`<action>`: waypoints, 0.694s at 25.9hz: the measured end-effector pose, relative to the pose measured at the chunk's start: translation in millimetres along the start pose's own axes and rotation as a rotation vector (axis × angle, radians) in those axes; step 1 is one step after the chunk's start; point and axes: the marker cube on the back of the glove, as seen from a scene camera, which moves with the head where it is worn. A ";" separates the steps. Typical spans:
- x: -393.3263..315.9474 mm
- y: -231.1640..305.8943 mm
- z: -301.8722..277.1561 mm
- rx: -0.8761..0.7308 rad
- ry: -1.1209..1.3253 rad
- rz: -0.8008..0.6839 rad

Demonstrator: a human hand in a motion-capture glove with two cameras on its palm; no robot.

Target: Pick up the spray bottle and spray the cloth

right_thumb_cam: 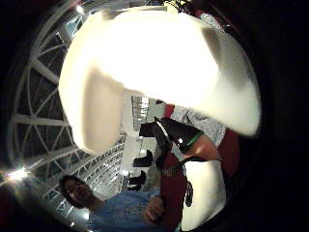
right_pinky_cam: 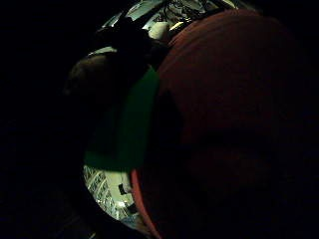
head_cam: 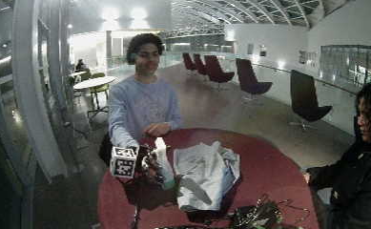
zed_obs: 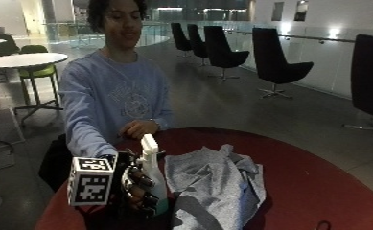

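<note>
In the outside view my gloved right hand [zed_obs: 135, 184] grips the body of a pale spray bottle [zed_obs: 153, 163] with a white head, upright near the left edge of the round red table [zed_obs: 313, 182]. I cannot tell if its base touches the table. A crumpled grey cloth [zed_obs: 218, 184] lies just right of the bottle. The wide view shows the same: hand [head_cam: 148, 169], bottle [head_cam: 161, 160], cloth [head_cam: 204, 174]. The white spray head [right_thumb_cam: 159, 63] fills the thumb side palm view. A green part of the bottle [right_pinky_cam: 132, 124] shows close in the little finger side view.
The person's bare left hand [zed_obs: 138, 128] rests curled at the table's far edge. A tangle of dark gear [head_cam: 255, 217] sits at the table's front edge. Black chairs [zed_obs: 275, 62] stand on the floor behind.
</note>
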 end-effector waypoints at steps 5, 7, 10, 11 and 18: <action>4.5 -12.9 7.0 0.035 -0.009 -0.034; 5.1 -15.9 8.1 0.056 -0.005 -0.053; 6.5 -18.7 8.0 0.074 -0.006 -0.085; 6.7 -19.5 7.6 0.071 -0.009 -0.096; -6.0 -21.0 -0.2 -0.046 -0.053 -0.163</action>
